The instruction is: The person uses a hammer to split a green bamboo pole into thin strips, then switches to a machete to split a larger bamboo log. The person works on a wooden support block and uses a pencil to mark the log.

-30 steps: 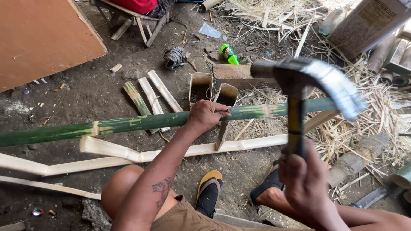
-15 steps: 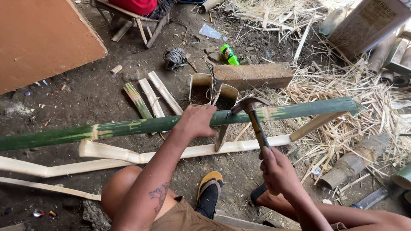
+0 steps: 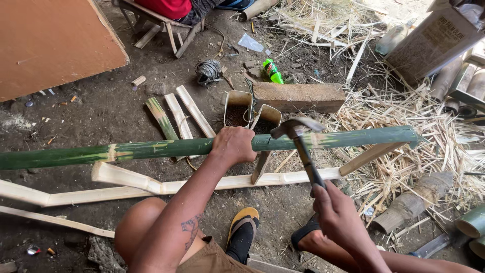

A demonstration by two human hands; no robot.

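A long green bamboo pole (image 3: pixel 151 149) lies across the view, resting on a pale split-bamboo frame (image 3: pixel 202 183). My left hand (image 3: pixel 233 145) grips the pole near its middle. My right hand (image 3: pixel 337 211) holds a claw hammer (image 3: pixel 298 132) by the handle. The hammer's metal head sits against the pole just right of my left hand, beside an upright pale slat (image 3: pixel 262 164) of the frame.
Split bamboo strips (image 3: pixel 179 115) and two open bamboo halves (image 3: pixel 238 107) lie on the dirt. A brick (image 3: pixel 299 96), a green bottle (image 3: pixel 273 71), a wire coil (image 3: pixel 208 71), straw (image 3: pixel 429 136), an orange board (image 3: pixel 50 40) and a cardboard box (image 3: pixel 434 43) surround them.
The hammer was raised high one second ago. It has swung down and its head now meets the pole. My left hand has kept its grip.
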